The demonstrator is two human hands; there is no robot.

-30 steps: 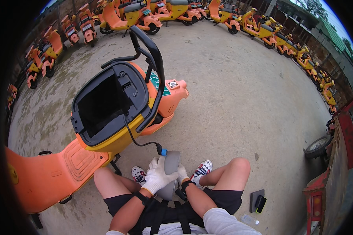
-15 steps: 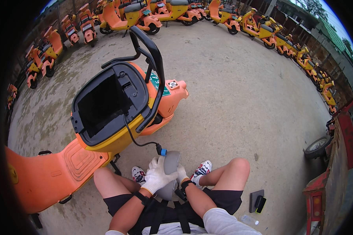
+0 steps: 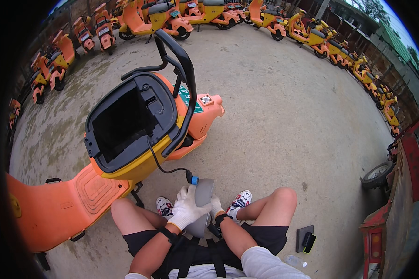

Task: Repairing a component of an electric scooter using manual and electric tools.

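Between my knees I hold a grey scooter seat (image 3: 204, 191), tilted up on edge. My left hand (image 3: 186, 208), in a white work glove, lies against its left side with fingers bent on the surface. On the opposite side my gloved right hand (image 3: 216, 205) grips the edge; its fingers are mostly hidden behind the seat. A black cable (image 3: 165, 170) runs out of the scooter's open seat compartment (image 3: 165, 103) and ends in a blue connector (image 3: 195, 180) at the seat's upper end, by my left fingertips. I cannot tell whether the connector touches the seat.
The orange and yellow scooter (image 3: 91, 186) stands close on my left, its black grab rail (image 3: 188, 83) rising beyond. At right lie a dark flat box with a phone-like device (image 3: 308, 241) and a clear bottle (image 3: 295, 261). A rusty red cart (image 3: 375, 228) stands farther right; parked scooters (image 3: 209, 14) line the yard.
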